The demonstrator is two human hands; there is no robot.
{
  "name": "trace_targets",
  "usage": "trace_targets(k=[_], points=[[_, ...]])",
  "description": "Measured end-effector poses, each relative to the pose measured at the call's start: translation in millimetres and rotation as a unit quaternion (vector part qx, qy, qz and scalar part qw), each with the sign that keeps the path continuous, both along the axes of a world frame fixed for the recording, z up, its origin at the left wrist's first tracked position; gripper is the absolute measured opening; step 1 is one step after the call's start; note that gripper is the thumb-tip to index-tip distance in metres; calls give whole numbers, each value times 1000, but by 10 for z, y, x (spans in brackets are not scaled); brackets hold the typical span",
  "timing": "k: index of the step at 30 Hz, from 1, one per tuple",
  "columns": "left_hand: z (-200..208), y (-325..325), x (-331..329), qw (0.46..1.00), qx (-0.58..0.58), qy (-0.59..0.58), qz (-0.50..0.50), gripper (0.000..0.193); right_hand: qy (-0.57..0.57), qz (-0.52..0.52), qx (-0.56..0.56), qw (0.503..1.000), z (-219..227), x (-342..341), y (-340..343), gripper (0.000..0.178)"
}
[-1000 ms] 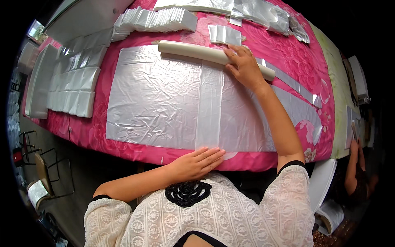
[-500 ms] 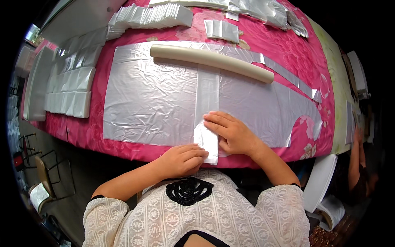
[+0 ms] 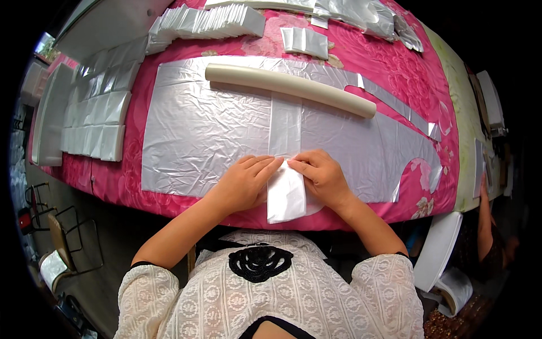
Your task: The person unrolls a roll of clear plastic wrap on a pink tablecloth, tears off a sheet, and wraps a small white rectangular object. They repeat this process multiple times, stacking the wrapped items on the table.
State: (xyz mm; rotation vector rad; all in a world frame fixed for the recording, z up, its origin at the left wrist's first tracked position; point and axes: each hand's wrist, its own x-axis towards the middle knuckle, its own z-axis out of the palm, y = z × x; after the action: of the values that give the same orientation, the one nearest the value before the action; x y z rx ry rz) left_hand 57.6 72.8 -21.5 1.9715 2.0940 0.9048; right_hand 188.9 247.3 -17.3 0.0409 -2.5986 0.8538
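Observation:
A thin silvery plastic sheet (image 3: 203,135), with a curved cut-out and a narrow strap at its right end, lies flat in front of me. Down its middle runs a folded plastic strip (image 3: 285,127). The strip's near end is a brighter white folded piece (image 3: 287,198), lying toward the table edge. My left hand (image 3: 243,178) pinches the top left corner of this piece, and my right hand (image 3: 320,176) pinches its top right corner, thumbs close together. Across the far part of the sheet rests a cream cardboard tube (image 3: 293,90), weighing on the strip's far end.
Stacks of folded plastic packets (image 3: 93,141) stand at the left, with a fanned row (image 3: 209,22) at the far side and a small packet (image 3: 304,42) beside it. A pink flowered cloth (image 3: 389,51) covers the table. Another person's arm (image 3: 485,220) shows at the right.
Both hands have moved to the top of the white folded piece; my left hand came up from its lower end. The piece now lies slightly turned and wider. The tube has barely shifted.

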Motion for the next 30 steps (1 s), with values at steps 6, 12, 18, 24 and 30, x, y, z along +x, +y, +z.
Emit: trace_targets(k=[6,12,18,24,30], points=[[173,205,-16,922,-48,-332,192,37,-187,-139,-231,945,163,-194,68,16],[125,189,85,995,-5,19,99,59,-359,-144,-313,868,269,-459,271,25],[-45,198,281,982,-139,66,107,74,-320,-169,-238,901,304,-388,173,25],[-65,191,270,985,-125,61,103,69,-27,-57,175,983,68,-197,175,53],[-56,210,-1,994,-21,85,64,37,-73,76,76,991,73,-337,437,48]])
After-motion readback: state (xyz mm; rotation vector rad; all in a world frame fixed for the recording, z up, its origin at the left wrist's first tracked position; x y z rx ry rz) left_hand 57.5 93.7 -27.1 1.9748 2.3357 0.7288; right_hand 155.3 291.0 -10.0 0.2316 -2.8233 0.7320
